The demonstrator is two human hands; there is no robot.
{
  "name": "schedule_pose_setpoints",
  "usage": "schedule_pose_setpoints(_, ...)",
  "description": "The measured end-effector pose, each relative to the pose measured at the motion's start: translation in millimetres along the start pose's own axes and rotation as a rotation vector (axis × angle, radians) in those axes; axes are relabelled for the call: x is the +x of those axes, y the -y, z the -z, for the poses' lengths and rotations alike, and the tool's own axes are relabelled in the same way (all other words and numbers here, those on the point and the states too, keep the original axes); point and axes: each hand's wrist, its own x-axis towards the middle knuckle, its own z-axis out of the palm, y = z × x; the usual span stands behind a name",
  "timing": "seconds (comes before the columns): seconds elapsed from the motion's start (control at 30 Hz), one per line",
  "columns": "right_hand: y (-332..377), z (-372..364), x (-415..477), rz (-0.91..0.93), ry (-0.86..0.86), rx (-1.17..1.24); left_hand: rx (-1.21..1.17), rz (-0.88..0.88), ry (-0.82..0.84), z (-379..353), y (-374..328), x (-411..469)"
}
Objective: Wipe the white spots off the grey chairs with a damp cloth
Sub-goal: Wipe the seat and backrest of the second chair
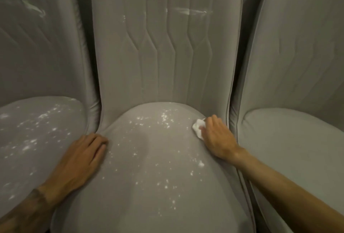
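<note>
The right hand (214, 136) is closed around a small wadded white cloth (197, 127), pressing it on the far right edge of the middle chair's seat (149, 186). The white spots (165, 119) lie to its left and nearer the person. The left hand (81, 156) rests flat and open, holding nothing, on the seat's left edge.
</note>
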Motion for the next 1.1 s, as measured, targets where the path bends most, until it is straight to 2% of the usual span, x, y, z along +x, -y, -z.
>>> schedule_pose_setpoints(0.13, 16.4, -6.8, 9.4, -0.118, 0.001, -0.035, -0.021, -0.032, 0.009, 0.6, 15.6, 9.7)
schedule_pose_setpoints(0.27, 38.9, -18.2, -17.4, 0.101, 0.049, 0.114, -0.012, -0.112, -0.027, -6.3, 29.9, 23.6)
schedule_pose_setpoints(0.33, 22.7, -12.5, -12.6, 0.110, 0.034, 0.051, -0.001, -0.166, -0.061, -10.7, 38.4, 29.4)
schedule_pose_setpoints(0.47, 9.3, -1.4, 1.9, -0.130, -0.052, -0.086, 0.022, -0.244, -0.127, -26.3, 47.1, 31.7)
schedule_pose_setpoints(0.53, 30.3, -10.1, -8.1, -0.096, -0.062, -0.092, 0.025, -0.245, -0.149, -30.0, 49.1, 33.2)
schedule_pose_setpoints(0.6, 52.8, -16.8, -30.1, -0.046, -0.025, 0.015, 0.036, -0.277, -0.176, -33.4, 50.3, 33.4)
schedule_pose_setpoints(0.7, 58.1, -7.6, -53.5, 0.007, 0.037, 0.039, 0.032, -0.295, -0.175, -34.2, 51.0, 32.0)
schedule_pose_setpoints(0.87, 35.9, 5.2, -43.8, -0.325, -0.002, -0.150, 0.004, -0.296, -0.205, -35.5, 50.0, 31.3)
schedule_pose_setpoints(0.93, 56.3, -3.6, -47.7, -0.284, -0.029, -0.140, 0.010, -0.316, -0.220, -36.8, 50.0, 30.6)
schedule_pose_setpoints(1.03, 92.7, -14.3, -77.0, -0.139, -0.026, 0.029, 0.011, -0.336, -0.241, -39.4, 53.6, 31.3)
schedule_pose_setpoints(1.1, 85.4, -8.4, -86.1, -0.075, 0.004, 0.005, 0.043, -0.357, -0.255, -41.4, 56.5, 33.1)
